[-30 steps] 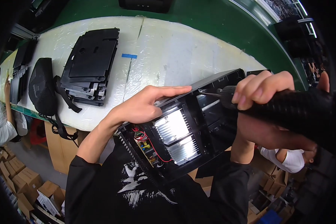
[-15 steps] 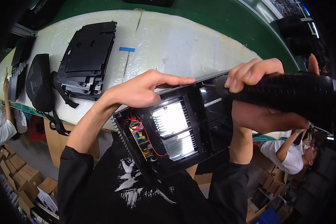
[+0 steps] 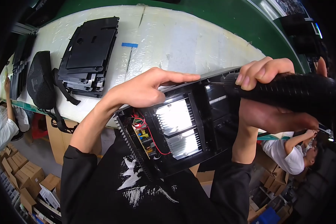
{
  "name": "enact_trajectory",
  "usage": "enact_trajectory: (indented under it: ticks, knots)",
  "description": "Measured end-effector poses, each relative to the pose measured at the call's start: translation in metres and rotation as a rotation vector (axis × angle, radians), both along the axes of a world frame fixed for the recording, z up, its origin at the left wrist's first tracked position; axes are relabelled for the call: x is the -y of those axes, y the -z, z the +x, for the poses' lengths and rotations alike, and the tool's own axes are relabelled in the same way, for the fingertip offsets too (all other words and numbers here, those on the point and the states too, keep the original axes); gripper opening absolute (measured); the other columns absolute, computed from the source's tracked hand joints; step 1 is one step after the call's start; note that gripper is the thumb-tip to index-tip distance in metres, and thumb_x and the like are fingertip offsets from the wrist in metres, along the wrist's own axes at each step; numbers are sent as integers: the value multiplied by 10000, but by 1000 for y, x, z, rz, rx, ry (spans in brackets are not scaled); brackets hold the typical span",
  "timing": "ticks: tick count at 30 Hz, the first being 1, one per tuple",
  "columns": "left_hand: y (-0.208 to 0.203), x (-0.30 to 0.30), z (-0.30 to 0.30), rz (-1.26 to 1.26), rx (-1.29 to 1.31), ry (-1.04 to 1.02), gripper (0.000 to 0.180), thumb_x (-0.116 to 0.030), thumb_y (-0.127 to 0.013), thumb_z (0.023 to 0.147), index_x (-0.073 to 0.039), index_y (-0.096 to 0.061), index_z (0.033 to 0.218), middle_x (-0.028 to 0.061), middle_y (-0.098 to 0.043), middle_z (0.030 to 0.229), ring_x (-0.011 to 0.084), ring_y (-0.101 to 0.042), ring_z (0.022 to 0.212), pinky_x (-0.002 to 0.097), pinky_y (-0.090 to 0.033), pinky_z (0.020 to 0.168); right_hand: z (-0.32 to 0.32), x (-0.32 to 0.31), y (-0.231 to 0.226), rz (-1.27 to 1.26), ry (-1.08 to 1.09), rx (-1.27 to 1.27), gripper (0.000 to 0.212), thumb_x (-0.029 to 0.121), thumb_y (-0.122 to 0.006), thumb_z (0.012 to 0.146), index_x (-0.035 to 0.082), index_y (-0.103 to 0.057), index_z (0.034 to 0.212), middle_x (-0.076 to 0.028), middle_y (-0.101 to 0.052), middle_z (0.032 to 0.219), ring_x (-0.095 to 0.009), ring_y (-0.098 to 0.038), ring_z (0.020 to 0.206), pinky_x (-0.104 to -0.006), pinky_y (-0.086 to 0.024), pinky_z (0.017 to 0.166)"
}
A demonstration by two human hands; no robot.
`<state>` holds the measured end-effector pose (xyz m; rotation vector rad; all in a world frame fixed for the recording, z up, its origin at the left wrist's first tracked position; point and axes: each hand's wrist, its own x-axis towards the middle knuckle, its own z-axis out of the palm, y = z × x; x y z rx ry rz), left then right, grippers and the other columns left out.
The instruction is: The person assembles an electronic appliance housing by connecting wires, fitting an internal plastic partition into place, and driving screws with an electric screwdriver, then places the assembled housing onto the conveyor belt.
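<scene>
A black plastic device housing [image 3: 209,143] is tilted up against my body at the table's near edge. Inside it show two shiny finned metal panels [image 3: 177,117], a circuit board [image 3: 147,140] and red wires. My left hand [image 3: 142,89] grips the housing's far edge, its index finger stretched along the rim. In my right hand [image 3: 265,100] is a thick black ribbed tool [image 3: 298,89], which looks like an electric screwdriver. Its front end points left over the housing's upper right part; where the tip meets the housing is too blurred to tell.
A stack of black plastic panels [image 3: 87,56] lies on the film-covered table [image 3: 190,41], beside a black mesh bag [image 3: 40,82] with a strap. Cardboard boxes [image 3: 30,173] fill the floor at left. Other people in white shirts work at left and right [image 3: 283,153].
Both hands, the housing and the tool have shifted slightly to the right in the picture. The grips are the same.
</scene>
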<state>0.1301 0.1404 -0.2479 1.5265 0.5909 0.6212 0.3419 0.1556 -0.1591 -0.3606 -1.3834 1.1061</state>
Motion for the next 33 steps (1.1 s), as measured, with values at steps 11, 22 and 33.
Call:
enact_trajectory:
  ticks: [11,22,33]
  knots:
    - [-1,1,-1,-8,22,-2,802,108,-403,565,-110,-489,1332,151,-589,1227,258,-566,1130,316,-378,1010,-5,3,-4,-33,41,-9,934,885,-281,688,-4,-493,885,-108,-530,679,-206,-542,578,-332,-460,544]
    - [-1,0,0,2,17,5,799,104,-402,570,-107,-484,1336,150,-580,1242,256,-562,1136,320,-381,1011,0,4,-6,-54,34,43,937,908,-293,653,11,-487,839,-95,-502,633,-193,-522,567,-317,-451,564]
    - [-1,0,1,-8,23,3,792,102,-403,569,-101,-488,1330,155,-586,1230,268,-569,1127,331,-383,1012,1,3,-6,6,70,151,918,901,-270,672,18,-473,820,-89,-476,613,-190,-504,536,-312,-451,538]
